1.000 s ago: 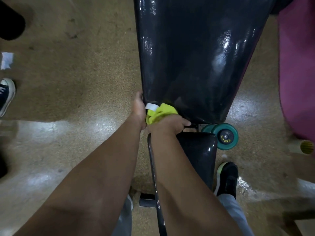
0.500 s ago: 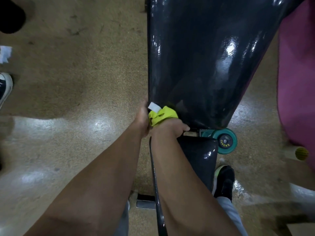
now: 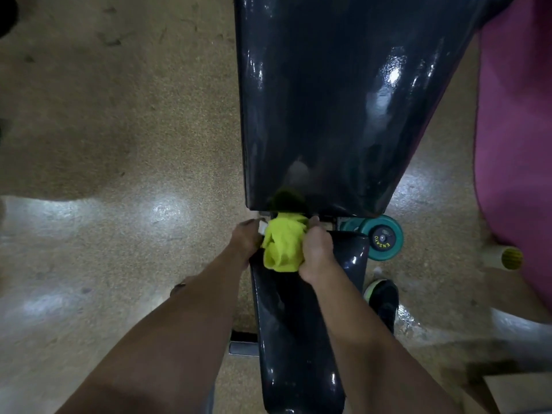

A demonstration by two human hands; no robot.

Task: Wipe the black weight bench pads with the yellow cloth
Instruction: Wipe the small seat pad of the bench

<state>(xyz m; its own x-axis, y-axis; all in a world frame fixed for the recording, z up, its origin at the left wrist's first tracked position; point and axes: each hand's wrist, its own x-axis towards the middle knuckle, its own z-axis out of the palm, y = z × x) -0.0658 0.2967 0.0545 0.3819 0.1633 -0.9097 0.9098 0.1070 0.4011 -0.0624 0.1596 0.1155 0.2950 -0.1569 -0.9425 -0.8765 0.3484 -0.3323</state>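
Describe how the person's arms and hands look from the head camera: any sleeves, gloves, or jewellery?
Both forearms are bare as far as the frame shows, with no sleeves in view. The left hand and right hand wear no gloves; no watch, rings or wristbands are visible. Lighting is dim, so fine marks can't be judged.

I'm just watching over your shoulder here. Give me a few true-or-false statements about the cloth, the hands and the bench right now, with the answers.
1. The yellow cloth is held between both hands. True.
2. The cloth lies on the floor. False: it sits on the seat pad, next to the gap below the back pad.
3. A teal dumbbell lies to the right of the bench. True.
4. The left hand hangs away from the cloth. False: it grips it, opposite the right hand.
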